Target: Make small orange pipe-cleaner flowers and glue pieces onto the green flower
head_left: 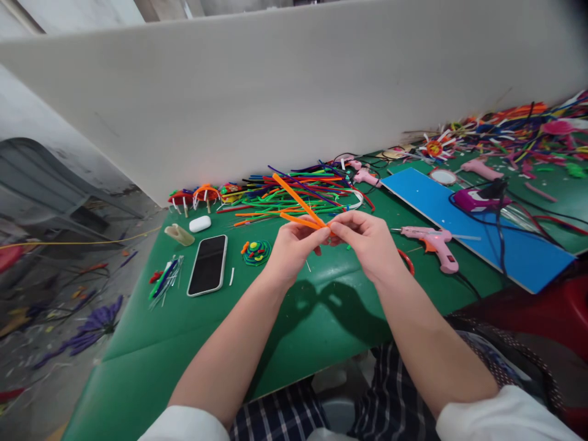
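Observation:
An orange pipe cleaner [298,199] is bent so that two lengths spread up and to the left from my fingertips. My left hand [298,242] pinches it near the bend, closed thumb against fingers. Closed on the same spot from the other side is my right hand [361,236], its thumb and forefinger meeting the left fingertips. Both hands hover over the green tabletop [294,343], casting shadows on it. Just left of my left hand lies a coiled green and blue pipe-cleaner piece [256,252] with yellow and red bits. Fingers hide the bend itself.
A pile of coloured pipe cleaners [294,190] lies behind my hands. To the right are a pink glue gun [434,242] with its cord and a blue board [478,223] bearing a purple device [480,199]. At left sit a phone [207,265] and a white case [199,224].

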`<state>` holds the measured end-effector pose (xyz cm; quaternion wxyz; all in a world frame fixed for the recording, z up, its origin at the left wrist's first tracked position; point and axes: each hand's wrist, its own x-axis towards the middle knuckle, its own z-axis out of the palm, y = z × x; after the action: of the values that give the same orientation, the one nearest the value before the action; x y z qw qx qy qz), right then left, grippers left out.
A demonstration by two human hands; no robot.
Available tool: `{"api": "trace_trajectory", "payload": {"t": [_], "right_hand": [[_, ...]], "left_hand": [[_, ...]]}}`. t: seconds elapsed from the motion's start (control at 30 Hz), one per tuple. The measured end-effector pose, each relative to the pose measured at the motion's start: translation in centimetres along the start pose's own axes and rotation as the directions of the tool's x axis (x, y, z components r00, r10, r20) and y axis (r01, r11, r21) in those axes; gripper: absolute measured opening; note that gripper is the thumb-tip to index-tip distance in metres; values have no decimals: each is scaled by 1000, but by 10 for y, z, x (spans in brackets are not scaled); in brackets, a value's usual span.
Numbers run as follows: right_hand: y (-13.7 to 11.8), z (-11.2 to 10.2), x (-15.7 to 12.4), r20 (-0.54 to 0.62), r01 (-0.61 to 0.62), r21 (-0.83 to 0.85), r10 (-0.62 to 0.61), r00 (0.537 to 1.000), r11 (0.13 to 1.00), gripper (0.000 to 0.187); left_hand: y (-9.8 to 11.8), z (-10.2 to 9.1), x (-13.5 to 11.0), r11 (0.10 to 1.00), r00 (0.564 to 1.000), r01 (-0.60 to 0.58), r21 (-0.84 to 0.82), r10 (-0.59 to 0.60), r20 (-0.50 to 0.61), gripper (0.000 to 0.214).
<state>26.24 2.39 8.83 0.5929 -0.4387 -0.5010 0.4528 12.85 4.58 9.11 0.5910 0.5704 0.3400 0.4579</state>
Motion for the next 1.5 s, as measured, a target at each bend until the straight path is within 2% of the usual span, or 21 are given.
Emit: {"api": "trace_trajectory", "payload": {"t": [0.13, 0.3, 0.63, 0.8, 0.97, 1.03, 1.1, 1.13, 1.17, 1.2, 1.23, 1.27, 1.3, 1.33, 1.37, 1.4, 1.43, 1.5], "right_hand": [[1, 0, 1, 22, -27, 73, 26, 999, 997, 13], [-1, -1, 1, 11, -17, -7, 17, 1000, 1000, 18], [-5, 0, -3, 79, 53, -187, -38, 996, 981, 17], [-4, 2, -3, 106, 52, -141, -37, 994, 989, 15], [-3, 5, -3, 7, 93, -198, -93, 996, 976, 16], [-3, 3, -3, -15, 101, -223, -107, 994, 970, 17], [-3, -1, -1, -21, 101, -243, -109, 994, 965, 17], [-3, -3, -1, -14, 97, -255, -104, 994, 962, 16], [-4, -5, -1, 3, 91, -271, -94, 996, 958, 16], [-4, -7, 0, 32, 83, -293, -78, 996, 952, 15], [-5, -8, 0, 67, 77, -316, -58, 996, 946, 15], [-6, -9, 0, 102, 74, -337, -42, 994, 939, 15], [-7, -10, 0, 132, 77, -351, -32, 991, 933, 14], [-8, -10, -1, 158, 84, -359, -28, 987, 929, 14], [-8, -10, -1, 175, 94, -362, -31, 984, 927, 14], [-9, -10, -1, 182, 106, -363, -41, 983, 926, 13], [-9, -9, -1, 180, 119, -365, -55, 982, 924, 12], [-8, -9, -1, 160, 138, -367, -84, 984, 920, 10]], "left_hand": [[-2, 1, 0, 998, 998, 10, -65, -14, -67, 17], [-1, 0, 1, 995, 985, 2, -102, -19, -171, 16], [-2, 1, 1, 998, 979, -58, -7, 56, -194, 16], [-1, 1, -1, 995, 985, -100, -3, 99, -143, 12], [0, 1, 0, 992, 983, -105, 65, 114, -143, 16], [1, -4, 2, 989, 989, -87, 122, 100, -112, 18], [4, -14, 5, 982, 979, -108, 154, 132, -157, 20], [6, -19, 6, 973, 950, -161, 165, 198, -240, 20], [9, -25, 7, 943, 869, -265, 200, 323, -375, 20], [13, -29, 6, 894, 762, -342, 290, 445, -470, 19], [17, -33, 5, 824, 655, -381, 419, 560, -507, 19], [22, -34, 3, 759, 607, -378, 530, 635, -478, 20], [26, -34, 0, 710, 627, -349, 612, 662, -410, 19], [29, -32, -3, 667, 701, -316, 675, 644, -308, 18], [32, -29, -6, 632, 800, -292, 718, 573, -178, 18], [33, -26, -9, 603, 878, -281, 747, 475, -53, 18], [34, -23, -10, 593, 924, -276, 756, 381, 38, 19], [33, -19, -11, 628, 963, -251, 737, 237, 127, 21]]}}
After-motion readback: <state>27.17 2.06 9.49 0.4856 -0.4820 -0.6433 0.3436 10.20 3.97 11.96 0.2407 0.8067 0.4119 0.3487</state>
